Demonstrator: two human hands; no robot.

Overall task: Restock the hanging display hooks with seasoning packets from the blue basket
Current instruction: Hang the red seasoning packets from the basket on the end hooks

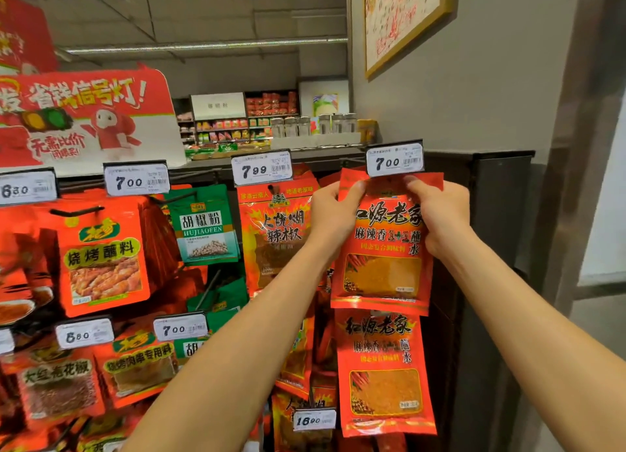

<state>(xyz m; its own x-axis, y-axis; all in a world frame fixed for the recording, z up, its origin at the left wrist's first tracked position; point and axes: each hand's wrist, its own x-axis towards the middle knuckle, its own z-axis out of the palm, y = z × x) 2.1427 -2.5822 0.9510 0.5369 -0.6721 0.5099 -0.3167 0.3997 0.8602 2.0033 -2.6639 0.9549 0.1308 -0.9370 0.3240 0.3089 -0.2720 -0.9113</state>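
Observation:
A red seasoning packet (384, 255) with an orange powder window is held up at the top right hook, just under the 7.00 price tag (394, 159). My left hand (333, 213) pinches its upper left corner. My right hand (440, 214) grips its upper right edge. The hook itself is hidden behind the tag and the packet. A matching red packet (386, 373) hangs on the row below. The blue basket is out of view.
To the left hang a red chili packet (276, 238) under a 7.99 tag, green pepper powder packets (206, 226) and orange barbecue packets (101, 258). A dark rack end panel (498, 214) and a grey wall (474, 96) close off the right side.

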